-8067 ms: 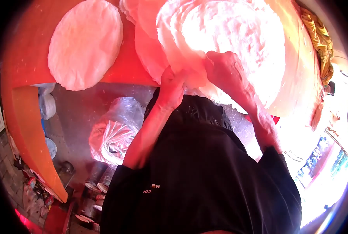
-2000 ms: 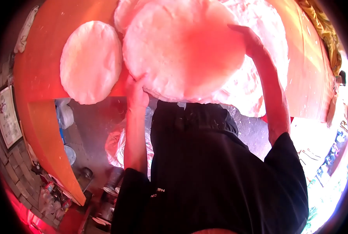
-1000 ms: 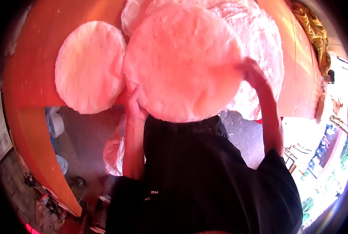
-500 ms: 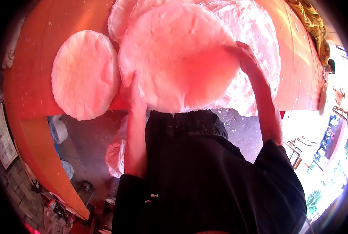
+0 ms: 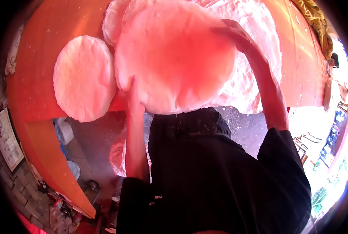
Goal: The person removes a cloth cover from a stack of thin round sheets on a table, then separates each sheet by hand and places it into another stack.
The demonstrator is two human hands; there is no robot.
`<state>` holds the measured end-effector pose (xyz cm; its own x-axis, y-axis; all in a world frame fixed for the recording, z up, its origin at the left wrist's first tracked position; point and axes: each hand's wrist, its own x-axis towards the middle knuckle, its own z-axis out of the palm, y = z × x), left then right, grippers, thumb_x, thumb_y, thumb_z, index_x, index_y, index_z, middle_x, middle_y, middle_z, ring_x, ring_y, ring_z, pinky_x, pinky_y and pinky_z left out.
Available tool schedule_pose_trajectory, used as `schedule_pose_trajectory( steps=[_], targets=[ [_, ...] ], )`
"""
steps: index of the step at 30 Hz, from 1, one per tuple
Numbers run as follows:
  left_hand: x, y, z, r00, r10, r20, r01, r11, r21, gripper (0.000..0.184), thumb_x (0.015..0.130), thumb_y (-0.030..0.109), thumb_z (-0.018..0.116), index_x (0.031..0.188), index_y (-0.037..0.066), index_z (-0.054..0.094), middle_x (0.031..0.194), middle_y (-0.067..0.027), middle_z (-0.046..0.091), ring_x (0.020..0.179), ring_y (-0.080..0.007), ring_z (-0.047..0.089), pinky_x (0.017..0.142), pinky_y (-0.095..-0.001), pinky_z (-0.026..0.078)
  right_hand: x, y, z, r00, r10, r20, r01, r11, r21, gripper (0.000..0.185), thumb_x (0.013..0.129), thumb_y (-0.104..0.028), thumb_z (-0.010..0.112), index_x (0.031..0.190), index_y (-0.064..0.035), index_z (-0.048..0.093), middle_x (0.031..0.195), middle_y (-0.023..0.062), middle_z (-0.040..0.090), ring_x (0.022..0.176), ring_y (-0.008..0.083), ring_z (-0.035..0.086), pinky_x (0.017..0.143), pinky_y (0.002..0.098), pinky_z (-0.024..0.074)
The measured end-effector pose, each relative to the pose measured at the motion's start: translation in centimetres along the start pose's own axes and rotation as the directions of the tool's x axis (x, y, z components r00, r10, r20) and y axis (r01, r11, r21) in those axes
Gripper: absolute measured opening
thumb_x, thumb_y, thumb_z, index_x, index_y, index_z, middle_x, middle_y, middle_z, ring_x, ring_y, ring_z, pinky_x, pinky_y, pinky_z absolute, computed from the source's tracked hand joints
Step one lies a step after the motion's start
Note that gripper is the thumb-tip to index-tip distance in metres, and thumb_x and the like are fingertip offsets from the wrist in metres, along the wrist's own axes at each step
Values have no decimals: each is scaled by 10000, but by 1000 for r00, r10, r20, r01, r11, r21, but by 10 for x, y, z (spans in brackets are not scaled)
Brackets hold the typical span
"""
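A large round sheet of pale dough (image 5: pixel 174 58) lies in front of me, partly over a pile of similar sheets (image 5: pixel 256 23) on the orange table (image 5: pixel 29 89). My left hand (image 5: pixel 133 95) is at its lower left edge, one digit on top and the others hidden beneath. Over the upper right part of the sheet is my right hand (image 5: pixel 236 36), fingers stretched out and apart, casting a reddish shadow. A smaller-looking dough round (image 5: pixel 84 78) rests separately to the left.
Below the table are a clear plastic-wrapped bundle (image 5: pixel 118 156) and an orange side panel (image 5: pixel 60 167). A yellow cloth (image 5: pixel 318 23) hangs along the right edge. A framed sheet (image 5: pixel 8 139) stands at far left.
Earlier both hands were close together on the pile's near edge; now they are apart on a wide round sheet. Since half a second ago, my right hand has moved up and inward over it.
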<state>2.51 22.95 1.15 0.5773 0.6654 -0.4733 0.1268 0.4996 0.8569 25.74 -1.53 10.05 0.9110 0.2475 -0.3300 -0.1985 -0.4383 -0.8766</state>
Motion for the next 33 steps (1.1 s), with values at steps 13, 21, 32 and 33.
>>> schedule_pose_trajectory(
  steps=[13, 21, 32, 33],
  targets=[
    [-6, 4, -26, 992, -10, 125, 2, 998, 66, 489, 850, 33, 628, 1308, -9, 461, 1251, -114, 544, 1128, -227, 540, 971, -374, 441, 67, 38, 0, 993, -44, 112, 61, 987, -147, 476, 806, -282, 700, 1173, 3, 595, 1053, 78, 650, 970, 163, 607, 859, 299, 471],
    [-9, -16, -42, 984, -49, 171, 65, 994, -89, 514, 893, 63, 577, 1377, 15, 411, 1365, -89, 484, 1249, -210, 465, 1055, -368, 372, 38, 35, -29, 870, 254, 424, -100, 931, -352, 364, 734, -183, 708, 1052, -15, 645, 794, -14, 603, 627, 63, 490, 537, 213, 388],
    [-11, -10, -18, 983, 154, 100, -148, 987, -60, 567, 838, -1, 589, 1370, -4, 393, 1366, -96, 466, 1240, -217, 461, 1054, -363, 362, 23, 23, 1, 987, -77, 141, 118, 943, -312, 615, 844, -542, 600, 1166, -17, 592, 1033, 163, 645, 1020, 252, 604, 878, 342, 465],
    [-14, -5, -19, 979, 136, 154, -138, 990, 1, 591, 819, -14, 586, 1374, -9, 384, 1364, -98, 468, 1244, -219, 459, 1056, -365, 359, 37, 21, -10, 988, 24, 153, 38, 920, -389, 548, 853, -513, 608, 1137, -45, 630, 944, 116, 628, 974, 190, 604, 861, 261, 455]
  ],
)
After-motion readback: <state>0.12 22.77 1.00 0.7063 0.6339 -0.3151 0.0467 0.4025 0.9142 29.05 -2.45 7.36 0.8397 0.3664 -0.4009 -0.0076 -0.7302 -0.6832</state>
